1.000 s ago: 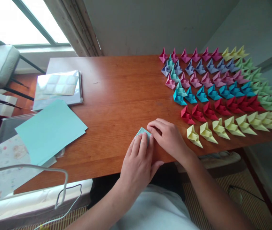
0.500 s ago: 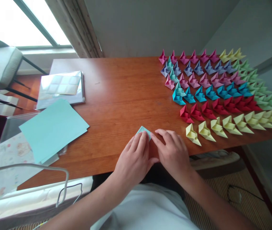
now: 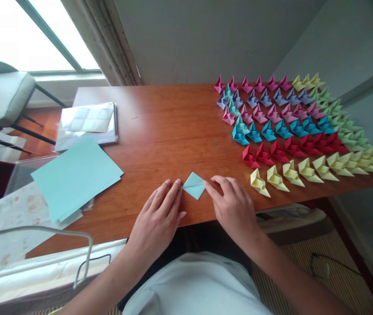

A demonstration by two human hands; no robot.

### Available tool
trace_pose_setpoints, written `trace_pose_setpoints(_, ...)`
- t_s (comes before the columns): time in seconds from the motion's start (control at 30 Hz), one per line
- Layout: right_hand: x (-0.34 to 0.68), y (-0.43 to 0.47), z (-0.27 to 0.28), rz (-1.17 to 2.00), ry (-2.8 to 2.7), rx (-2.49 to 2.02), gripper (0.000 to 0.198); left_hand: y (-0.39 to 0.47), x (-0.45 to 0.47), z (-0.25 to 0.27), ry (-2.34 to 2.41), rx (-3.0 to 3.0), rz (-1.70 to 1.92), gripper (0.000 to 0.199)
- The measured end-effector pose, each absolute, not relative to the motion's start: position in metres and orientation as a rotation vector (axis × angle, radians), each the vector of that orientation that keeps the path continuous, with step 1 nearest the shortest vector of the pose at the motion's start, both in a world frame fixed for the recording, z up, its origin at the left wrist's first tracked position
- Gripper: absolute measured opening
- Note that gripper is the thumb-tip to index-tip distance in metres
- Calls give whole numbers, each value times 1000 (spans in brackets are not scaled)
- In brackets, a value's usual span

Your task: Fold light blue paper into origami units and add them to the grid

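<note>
A small folded square of pale turquoise paper (image 3: 193, 185) lies flat on the table near its front edge, turned like a diamond, with a crease or flap edge running across its middle. My left hand (image 3: 160, 210) rests on the wood beside its left corner, fingers stretched out and holding nothing. At the right corner, the index fingertip of my right hand (image 3: 235, 203) touches the paper. The other fingers of that hand are loosely bent and apart, with nothing held in them.
Rows of folded paper boats (image 3: 283, 129) in several colours cover the table's right side. To the left lie turquoise paper sheets (image 3: 78, 175), a printed sheet (image 3: 15, 223) and a clear-wrapped pack (image 3: 86, 124). A pale bent metal bar (image 3: 42, 228) crosses the front left.
My left hand has slid left off the folded paper, uncovering it. The right index finger stays at the right corner. The whole view has shifted slightly.
</note>
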State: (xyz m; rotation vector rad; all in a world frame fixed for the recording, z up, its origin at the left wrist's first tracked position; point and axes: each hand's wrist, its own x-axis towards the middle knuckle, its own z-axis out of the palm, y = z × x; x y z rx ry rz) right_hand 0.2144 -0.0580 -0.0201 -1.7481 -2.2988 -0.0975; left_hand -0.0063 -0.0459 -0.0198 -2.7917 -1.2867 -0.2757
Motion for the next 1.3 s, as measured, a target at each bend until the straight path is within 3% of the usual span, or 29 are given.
trace_pose_setpoints(0.17,216,-53,-21,-44,-2263,-1703,30,-44,-5,-17,-1327,-2846,-401,48)
trace_pose_setpoints(0.3,221,-43,-24,109,-2193,-1595,28,-28,1,-9,-1624,-2881,-662,25)
trace_pose_setpoints(0.37,223,-38,-25,200,-2141,-1546,25,-17,8,-8,-1729,-2864,-777,22)
trace_pose_setpoints(0.47,225,-31,-24,291,-2090,-1523,22,-4,22,-11,-1747,-2868,-695,34)
trace_pose_setpoints(0.7,223,-30,-27,365,-1986,-1518,24,4,35,-17,-1777,-2905,-572,17)
trace_pose_setpoints(0.9,214,-36,-28,401,-1927,-1558,28,-3,28,-14,-1923,-2959,-1016,10)
trace_pose_setpoints(1.1,205,-43,-22,709,-1639,-1528,38,-17,29,-13,-2056,-2926,-1849,14)
trace_pose_setpoints(1.2,202,-47,-25,942,-1412,-1439,28,-26,32,-15,-2121,-2884,-2069,11)
trace_pose_setpoints(1.3,200,-49,-26,1014,-1317,-1395,15,-31,35,-15,-2136,-2838,-2048,10)
